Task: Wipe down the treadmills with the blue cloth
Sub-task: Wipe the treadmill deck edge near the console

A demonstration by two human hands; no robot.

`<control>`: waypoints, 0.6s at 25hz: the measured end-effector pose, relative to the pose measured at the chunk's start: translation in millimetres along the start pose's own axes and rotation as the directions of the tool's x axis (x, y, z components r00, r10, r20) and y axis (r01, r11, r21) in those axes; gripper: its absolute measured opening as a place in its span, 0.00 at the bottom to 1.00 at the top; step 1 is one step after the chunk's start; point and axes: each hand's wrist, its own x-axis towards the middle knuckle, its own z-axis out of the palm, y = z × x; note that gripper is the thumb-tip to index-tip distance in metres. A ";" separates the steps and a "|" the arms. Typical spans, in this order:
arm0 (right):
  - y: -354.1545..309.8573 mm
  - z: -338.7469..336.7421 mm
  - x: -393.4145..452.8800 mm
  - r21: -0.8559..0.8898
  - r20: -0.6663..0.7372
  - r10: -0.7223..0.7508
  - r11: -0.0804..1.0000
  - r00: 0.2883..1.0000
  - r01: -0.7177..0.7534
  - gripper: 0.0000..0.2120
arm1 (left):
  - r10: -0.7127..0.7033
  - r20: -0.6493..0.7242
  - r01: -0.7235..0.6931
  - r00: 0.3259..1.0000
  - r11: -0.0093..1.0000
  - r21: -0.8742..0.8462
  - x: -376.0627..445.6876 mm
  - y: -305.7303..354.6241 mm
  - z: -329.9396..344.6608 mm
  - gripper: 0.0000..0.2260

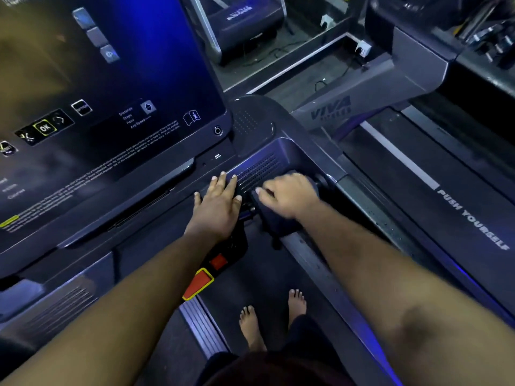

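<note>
I stand on a treadmill whose dark console fills the left of the view. My left hand lies flat on the console's lower ledge, fingers spread and straight, just below the speaker grille. The dark blue cloth is draped over the console's right corner and hangs down a little. My right hand sits on top of the cloth with its fingers curled over it, right beside my left hand. Most of the cloth is hidden under that hand.
The large touchscreen glows at the upper left. A red stop key with a yellow frame hangs under the console. My bare feet stand on the belt. A second treadmill marked PUSH YOURSELF runs along the right.
</note>
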 end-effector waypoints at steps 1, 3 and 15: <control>1.1 -3.0 4.6 0.024 0.032 0.023 0.999 0.999 -0.024 0.22 | -0.002 0.006 0.002 1.000 1.000 0.004 -0.4 -0.2 0.0 0.25; -3.1 8.0 -8.0 0.083 -0.134 0.140 0.988 0.981 -0.129 0.20 | 0.006 0.001 -0.006 1.000 1.000 0.003 -1.4 0.2 0.9 0.25; -80.1 27.7 -10.6 0.933 0.359 0.902 -0.345 0.240 -0.102 0.39 | 0.016 0.005 -0.015 1.000 0.999 -0.035 0.4 -0.9 0.3 0.25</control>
